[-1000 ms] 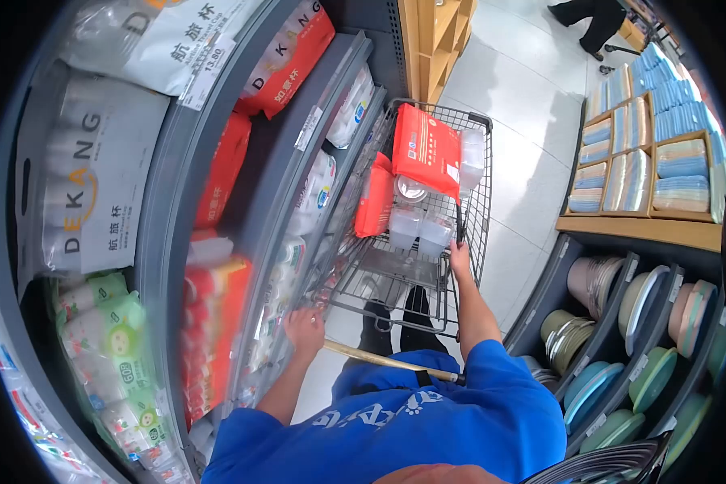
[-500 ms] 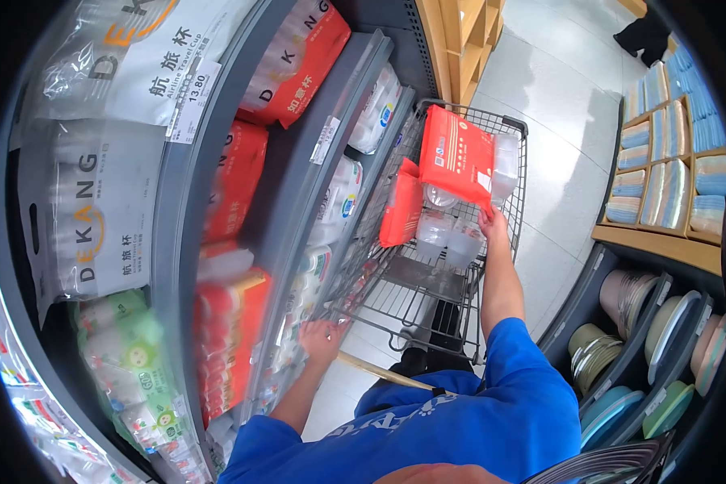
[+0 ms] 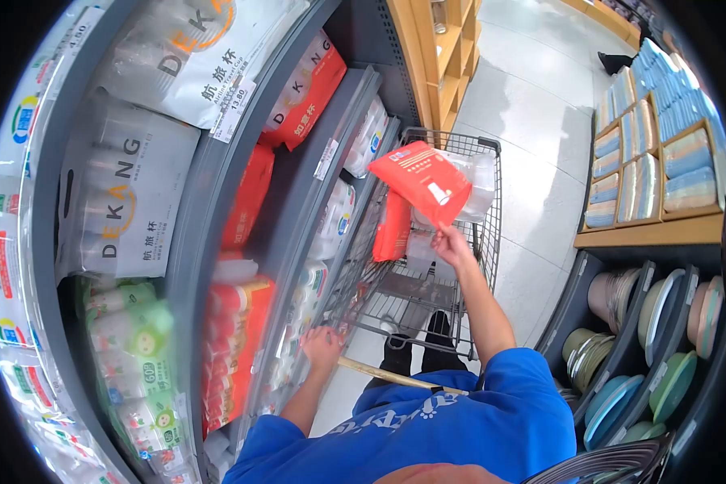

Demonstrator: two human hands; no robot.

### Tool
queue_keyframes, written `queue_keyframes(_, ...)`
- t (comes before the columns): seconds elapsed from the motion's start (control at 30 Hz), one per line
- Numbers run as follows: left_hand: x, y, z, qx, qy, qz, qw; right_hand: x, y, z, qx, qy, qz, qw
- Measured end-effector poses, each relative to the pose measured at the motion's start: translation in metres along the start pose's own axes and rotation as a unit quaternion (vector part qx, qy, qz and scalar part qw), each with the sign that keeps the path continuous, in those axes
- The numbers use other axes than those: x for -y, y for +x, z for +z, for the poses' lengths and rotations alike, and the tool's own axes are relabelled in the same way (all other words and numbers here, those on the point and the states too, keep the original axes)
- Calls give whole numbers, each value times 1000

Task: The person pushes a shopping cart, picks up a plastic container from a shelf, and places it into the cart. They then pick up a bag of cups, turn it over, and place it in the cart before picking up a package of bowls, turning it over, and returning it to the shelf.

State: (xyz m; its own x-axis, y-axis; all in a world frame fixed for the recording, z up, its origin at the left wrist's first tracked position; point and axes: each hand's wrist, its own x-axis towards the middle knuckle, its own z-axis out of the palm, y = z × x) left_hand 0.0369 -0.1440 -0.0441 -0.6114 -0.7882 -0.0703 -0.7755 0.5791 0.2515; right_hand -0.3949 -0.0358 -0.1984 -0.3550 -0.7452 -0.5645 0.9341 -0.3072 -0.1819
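Observation:
My right hand (image 3: 453, 245) pinches the lower corner of a red plastic package (image 3: 424, 184), tilted above the shopping cart (image 3: 498, 177). A white cup picture is printed near that corner. A second red package (image 3: 392, 226) stands in the cart on the left. Clear plastic packs of cups (image 3: 477, 181) lie behind and below the held package, which partly covers them. My left hand (image 3: 321, 348) is low beside the shelf front, fingers curled, close to the left end of a tan bar (image 3: 395, 376). What it grips, if anything, is hidden.
Shelves on the left hold bagged DEKANG cups (image 3: 121, 194), red cup packs (image 3: 238, 347) and green-printed rolls (image 3: 141, 371). On the right are folded towels (image 3: 649, 181) in wooden compartments above stacked bowls (image 3: 613, 298). A wooden shelf unit (image 3: 451, 64) stands beyond the cart; tiled floor (image 3: 524, 145) runs alongside.
The red package in my right hand has turned and tilted, its lower corner now pointing toward me. The view has shifted slightly. My left hand stays by the shelf.

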Motion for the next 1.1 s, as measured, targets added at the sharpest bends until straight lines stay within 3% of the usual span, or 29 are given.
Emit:
queue_keyframes(0.17, 2, -2, 4, -18, -27, -5, 999, -47, -89, 58, 69, 22, 17, 997)
queue_keyframes(0.27, 9, -6, 2, 11, -68, -36, 997, -82, -145, 89, 49, 26, 13, 998)
queue_keyframes(0.37, 6, -11, -3, -62, -77, 3, 995, -119, -186, 114, 78, -37, 10, 996)
queue_keyframes(0.43, 11, -12, -6, -42, -123, 48, 990, -136, -214, 143, 109, -61, 13, 992)
queue_keyframes(0.5, 14, -9, -6, -38, -193, 98, 976, -143, -239, 179, 73, -91, -12, 993)
queue_keyframes(0.6, -31, 5, -43, -20, -261, 215, 941, -150, -265, 213, 101, -112, -33, 988)
queue_keyframes(0.67, -74, 15, -72, -78, -287, 217, 930, -149, -294, 245, 133, -148, -30, 980)
queue_keyframes(0.73, -81, 34, -78, -77, -313, 268, 908, -155, -311, 263, 218, -105, -8, 970)
queue_keyframes(0.77, -83, 40, -80, -75, -324, 291, 897, -156, -322, 273, 211, -134, -21, 968)
queue_keyframes(0.87, -106, 54, -112, -11, -488, 162, 857, -148, -345, 299, 233, -225, -65, 944)
queue_keyframes(0.93, -96, 73, -120, 61, -624, 95, 773, -134, -356, 304, 134, -396, -293, 860)
queue_keyframes(0.97, -90, 78, -124, 95, -684, 60, 721, -125, -360, 304, 82, -469, -397, 785)
queue_keyframes(1.03, -87, 72, -143, 115, -761, 17, 638, -99, -360, 288, -84, -578, -574, 574)
queue_keyframes(1.1, -78, 66, -160, 162, -802, -24, 574, -81, -369, 276, -179, -647, -594, 443)
